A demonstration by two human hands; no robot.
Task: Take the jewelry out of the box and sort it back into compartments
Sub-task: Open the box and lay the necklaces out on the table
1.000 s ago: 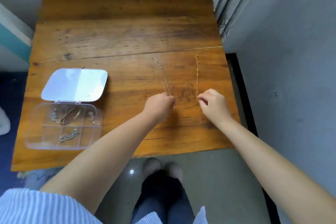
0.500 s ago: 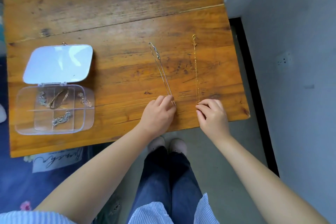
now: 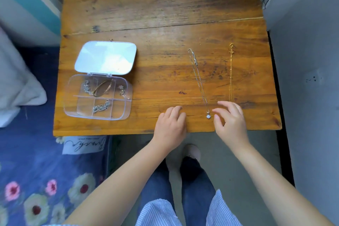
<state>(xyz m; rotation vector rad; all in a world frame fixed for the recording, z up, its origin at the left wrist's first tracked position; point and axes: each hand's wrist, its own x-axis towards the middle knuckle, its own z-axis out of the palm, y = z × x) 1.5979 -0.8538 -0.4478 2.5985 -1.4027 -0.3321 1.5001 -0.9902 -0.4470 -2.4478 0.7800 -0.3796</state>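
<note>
The box (image 3: 98,96) sits open at 9 o'clock on the tabletop (image 3: 161,11), lid (image 3: 106,58) laid flat behind it. Four pieces remain inside: a chain (image 3: 86,86) in the far-left compartment, a bangle (image 3: 102,88) in the far-middle, a small piece (image 3: 122,91) in the far-right and a silver chain (image 3: 101,106) in the near-middle. The other compartments look bare.

Two necklaces lie stretched out at 3 o'clock. The silver necklace (image 3: 199,81) runs from 12 to 6, clasp far, pendant (image 3: 208,116) at the near end close to the tabletop edge. The gold necklace (image 3: 230,73) lies parallel, just right of it, near end hidden behind the fingers.

The left hand (image 3: 170,126) rests at the near edge, fingers curled loosely together, holding nothing. The right hand (image 3: 230,121) is spread and relaxed, also holding nothing, thumb tip just beside the pendant and not touching it.

Judgement: removal is unfinished. The remaining pieces lie toward 9 o'clock of both hands, and the left hand is nearer the box, so the next reach favours it.
</note>
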